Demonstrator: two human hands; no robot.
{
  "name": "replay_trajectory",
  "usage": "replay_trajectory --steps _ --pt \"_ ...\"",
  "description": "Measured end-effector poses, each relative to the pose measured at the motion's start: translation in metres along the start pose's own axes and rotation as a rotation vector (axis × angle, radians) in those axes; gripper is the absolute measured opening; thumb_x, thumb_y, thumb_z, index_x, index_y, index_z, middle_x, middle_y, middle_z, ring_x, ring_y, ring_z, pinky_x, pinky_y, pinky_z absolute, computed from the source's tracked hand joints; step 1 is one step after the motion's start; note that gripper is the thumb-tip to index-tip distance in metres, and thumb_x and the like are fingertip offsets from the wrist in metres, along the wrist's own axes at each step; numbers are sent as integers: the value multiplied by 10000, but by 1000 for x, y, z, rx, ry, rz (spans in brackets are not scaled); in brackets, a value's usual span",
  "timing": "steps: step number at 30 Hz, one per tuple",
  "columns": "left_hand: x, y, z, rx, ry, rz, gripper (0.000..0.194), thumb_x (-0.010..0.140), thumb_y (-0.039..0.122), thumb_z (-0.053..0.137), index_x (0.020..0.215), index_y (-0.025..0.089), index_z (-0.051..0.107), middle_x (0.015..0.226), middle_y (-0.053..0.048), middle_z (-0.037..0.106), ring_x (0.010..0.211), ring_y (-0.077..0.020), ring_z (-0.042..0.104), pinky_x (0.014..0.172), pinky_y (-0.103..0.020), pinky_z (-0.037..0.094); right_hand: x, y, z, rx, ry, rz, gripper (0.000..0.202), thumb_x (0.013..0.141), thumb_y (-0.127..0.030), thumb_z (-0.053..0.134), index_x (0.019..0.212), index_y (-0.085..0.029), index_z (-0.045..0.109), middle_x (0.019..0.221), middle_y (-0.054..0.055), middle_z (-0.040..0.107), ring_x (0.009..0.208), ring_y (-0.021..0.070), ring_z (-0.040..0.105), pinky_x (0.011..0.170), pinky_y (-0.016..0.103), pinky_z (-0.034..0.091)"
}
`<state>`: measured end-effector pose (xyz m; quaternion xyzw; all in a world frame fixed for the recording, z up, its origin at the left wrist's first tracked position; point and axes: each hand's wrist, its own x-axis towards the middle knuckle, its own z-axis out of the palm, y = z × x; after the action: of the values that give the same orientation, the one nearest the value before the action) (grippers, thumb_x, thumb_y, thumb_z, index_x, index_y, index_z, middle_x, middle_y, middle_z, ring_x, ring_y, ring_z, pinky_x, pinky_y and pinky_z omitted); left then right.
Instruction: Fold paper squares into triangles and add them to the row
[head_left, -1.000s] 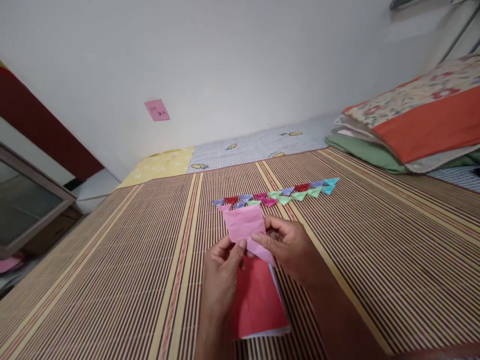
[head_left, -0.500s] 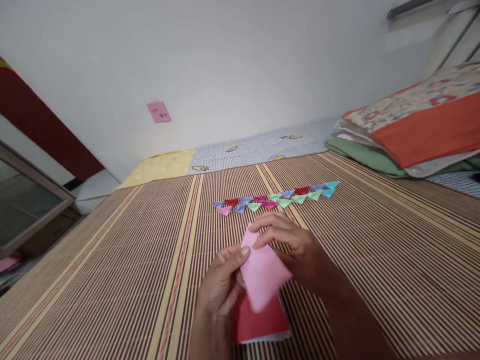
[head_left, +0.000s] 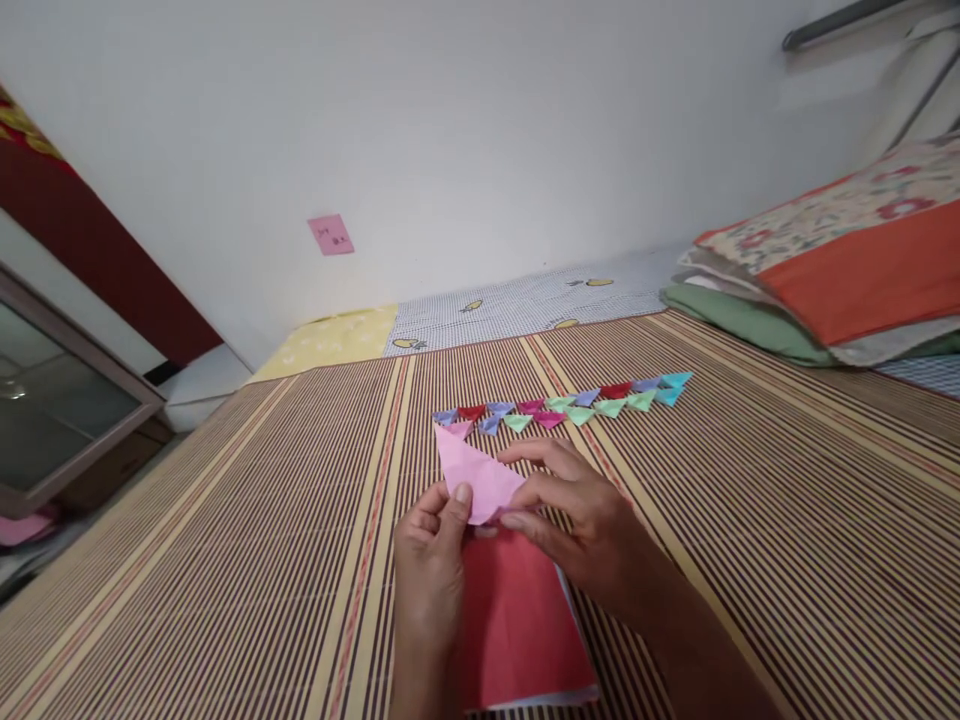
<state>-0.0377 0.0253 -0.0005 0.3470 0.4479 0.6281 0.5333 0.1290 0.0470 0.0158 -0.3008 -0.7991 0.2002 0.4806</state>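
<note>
While left fingers (head_left: 430,502) pinch pink paper (head_left: 480,475) (roughly triangular), right fingers (head_left: 547,490) grip its corner.

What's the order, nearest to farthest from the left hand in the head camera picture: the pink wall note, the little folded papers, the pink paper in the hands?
1. Pink paper: gripped by the left hand.
2. Little folded papers: in two rows on the mat, just beyond.
3. Pink wall note: up on the wall, toward the left.

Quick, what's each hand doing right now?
Left hand: closed, holding the pink paper.
Right hand: at the pink paper's right corner; can't tell if gripping.
</note>
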Motion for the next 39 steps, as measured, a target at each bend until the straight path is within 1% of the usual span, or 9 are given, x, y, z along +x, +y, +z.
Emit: replay_trajectory --steps 4,8,13,17,22,27,29,32,39 --pt "-5 1 4 92 -46 59 261 861 396 748 904 139 755 774 -49 745 690 -160 687 617 -227 521 1 0 6 -4 68 55 116 943 -181 618 836 -188 660 1175 97 627 1122 239 600 914 378 477" --pt "-8 2 8 135 -112 90 244 911 383 693 942 153 768 860 -64 761 722 -157 685 642 -229 522 1 -1 11 10 155 109 113 929 -143 583 829 -191 606 922 51 632 894 195 613 771 324 474" --pt "-7 3 11 116 -93 84 209 805 337 808 904 155 780 803 -49 761 646 -131 652 620 -211 511 0 -2 14 66 194 246 78 887 -149 630 836 -203 603 807 0 642 765 164 617 698 285 460" --pt "-5 -4 8 66 -75 52 183 835 303 787 957 166 772 769 -29 755 638 -120 645 675 -223 520 1 -4 13 140 251 333 67 856 -154 644 888 -206 615 784 -20 654 701 144 616 642 255 462" --pt "-4 -8 5 28 -90 41 145 870 296 751 926 162 756 753 -30 744 643 -134 646 694 -247 525 3 -2 11 206 240 383 91 882 -217 618 795 -199 600 715 -13 625 674 150 606 630 265 470" --pt "-6 0 8 145 -96 67 160 842 317 772 827 159 750 699 -23 712 623 -126 609 644 -219 486 3 -4 10 378 218 469 233 838 -217 676 1067 -196 639 801 -3 693 706 154 646 649 262 505" --pt "-6 2 9 186 -79 84 193 819 334 789 762 158 736 657 -13 679 609 -119 581 616 -206 466 3 -5 9 394 161 473 72 856 -232 664 915 -190 668 702 -22 641 629 131 589 583 241 462" --pt "-6 -1 9 176 -32 103 215 772 346 823 727 162 723 614 11 626 584 -106 533 580 -191 440 2 -4 10 421 165 461 149 881 -261 648 753 -188 624 620 -42 543 567 110 493 518 228 391" --pt "-10 -4 16 95 6 94 215 684 288 880 706 160 709 628 22 614 587 -90 516 580 -175 435 0 6 15 686 160 488 138 875 -314 687 887 -178 664 768 -2 638 698 136 583 628 242 475"
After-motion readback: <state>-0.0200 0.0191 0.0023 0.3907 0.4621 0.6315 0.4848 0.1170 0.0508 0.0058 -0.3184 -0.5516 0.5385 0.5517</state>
